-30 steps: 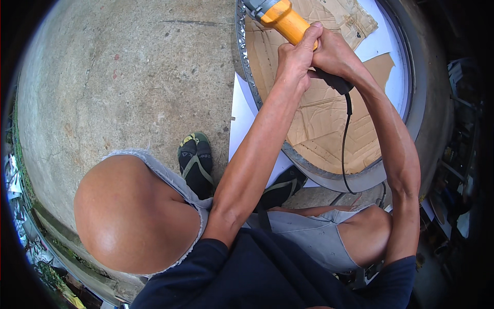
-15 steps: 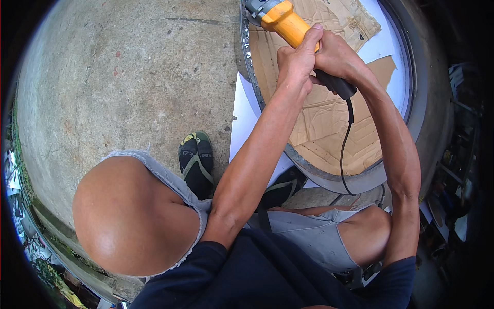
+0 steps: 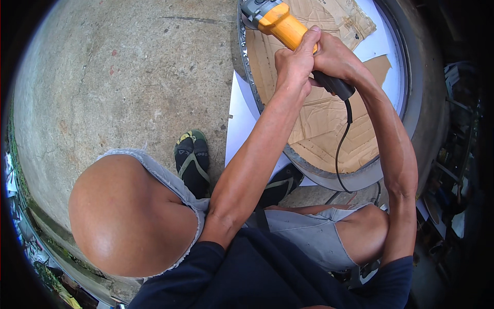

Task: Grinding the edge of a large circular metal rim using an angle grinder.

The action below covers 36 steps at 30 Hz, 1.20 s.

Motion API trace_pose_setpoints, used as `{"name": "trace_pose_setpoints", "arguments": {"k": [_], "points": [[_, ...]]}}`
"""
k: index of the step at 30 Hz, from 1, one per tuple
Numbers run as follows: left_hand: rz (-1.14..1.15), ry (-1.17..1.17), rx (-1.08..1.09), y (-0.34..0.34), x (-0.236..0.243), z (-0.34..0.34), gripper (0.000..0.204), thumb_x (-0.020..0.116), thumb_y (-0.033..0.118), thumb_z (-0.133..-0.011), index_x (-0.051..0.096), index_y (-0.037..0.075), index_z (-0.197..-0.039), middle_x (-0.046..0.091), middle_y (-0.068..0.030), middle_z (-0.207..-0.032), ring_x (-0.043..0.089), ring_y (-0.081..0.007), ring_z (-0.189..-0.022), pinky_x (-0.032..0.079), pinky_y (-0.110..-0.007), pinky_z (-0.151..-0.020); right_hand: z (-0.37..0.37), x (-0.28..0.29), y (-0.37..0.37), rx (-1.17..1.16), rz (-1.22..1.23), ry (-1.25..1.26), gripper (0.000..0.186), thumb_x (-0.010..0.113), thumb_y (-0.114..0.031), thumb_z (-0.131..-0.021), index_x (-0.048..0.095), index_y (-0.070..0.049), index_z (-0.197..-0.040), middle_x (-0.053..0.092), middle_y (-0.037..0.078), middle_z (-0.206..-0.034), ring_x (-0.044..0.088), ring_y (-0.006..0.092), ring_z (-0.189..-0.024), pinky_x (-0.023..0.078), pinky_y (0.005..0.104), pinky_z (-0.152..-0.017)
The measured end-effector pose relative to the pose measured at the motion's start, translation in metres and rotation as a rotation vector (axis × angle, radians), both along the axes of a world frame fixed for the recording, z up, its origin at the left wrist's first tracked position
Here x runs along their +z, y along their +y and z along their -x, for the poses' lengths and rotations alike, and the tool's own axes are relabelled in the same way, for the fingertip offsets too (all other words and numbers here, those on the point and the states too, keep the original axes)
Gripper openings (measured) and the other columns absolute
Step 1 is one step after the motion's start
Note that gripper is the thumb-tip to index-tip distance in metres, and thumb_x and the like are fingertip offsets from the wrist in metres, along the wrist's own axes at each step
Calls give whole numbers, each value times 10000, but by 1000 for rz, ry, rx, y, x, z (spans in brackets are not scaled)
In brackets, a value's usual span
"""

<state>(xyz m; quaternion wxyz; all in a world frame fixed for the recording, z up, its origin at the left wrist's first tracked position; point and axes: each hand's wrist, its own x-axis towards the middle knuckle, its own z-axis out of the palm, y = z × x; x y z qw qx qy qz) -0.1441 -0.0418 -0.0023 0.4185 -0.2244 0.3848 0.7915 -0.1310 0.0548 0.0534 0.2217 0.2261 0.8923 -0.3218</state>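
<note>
Both hands, left hand (image 3: 294,64) and right hand (image 3: 334,56), stay clamped on the grinder (image 3: 288,28); its head beyond the fingers has barely shifted along the metal ring (image 3: 247,77). Grinding continues.

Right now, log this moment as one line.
left hand: grips grinder body | right hand: grips rear handle | grinder head: at metal ring rim | cardboard: inside ring

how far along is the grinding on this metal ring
Done: cannot tell; the ring shows no clear finished stretch. In hand: both hands, left and right, grip the yellow grinder, its head at the ring's left inner edge. Left: apparently the rest of the rim, over cardboard.
</note>
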Motion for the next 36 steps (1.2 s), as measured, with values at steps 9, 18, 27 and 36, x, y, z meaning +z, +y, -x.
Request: {"name": "trace_pose_setpoints", "arguments": {"k": [9, 18, 27, 36], "points": [[-23, -16, 21, -3, 2, 6, 585, 776, 354, -786, 565, -120, -1056, 611, -249, -1004, 657, -377, -881, 534, -664, -658, 5, -3, 0, 28, 5, 26, 480, 708, -242, -629, 632, 71, -984, 680, 229, -811, 691, 306, -747, 534, 390, -663], [-25, -9, 2, -3, 1, 6, 591, 774, 354, -784, 557, -123, -1057, 604, -264, -1026, 649, -402, -912, 516, -695, -692, 7, -2, -1, 14, -7, -24, 506, 719, -238, -604, 622, 66, -997, 683, 223, -814, 688, 310, -734, 537, 382, -659], [-15, 18, 3, 0, 2, 4, 627, 767, 367, -785, 545, -144, -1072, 601, -283, -1026, 657, -415, -877, 533, -676, -667, 1, -6, 7, 22, -21, -27, 482, 712, -233, -621, 623, 67, -988, 685, 228, -835, 691, 296, -734, 539, 385, -661], [-29, 36, -45, 6, 5, -5, 596, 762, 388, -794, 575, -109, -1065, 627, -224, -997, 671, -335, -877, 577, -566, -627, -13, -8, 15, 4, -45, 63, 530, 724, -279, -625, 613, 63, -1015, 681, 246, -852, 692, 322, -783, 534, 394, -706]]}}
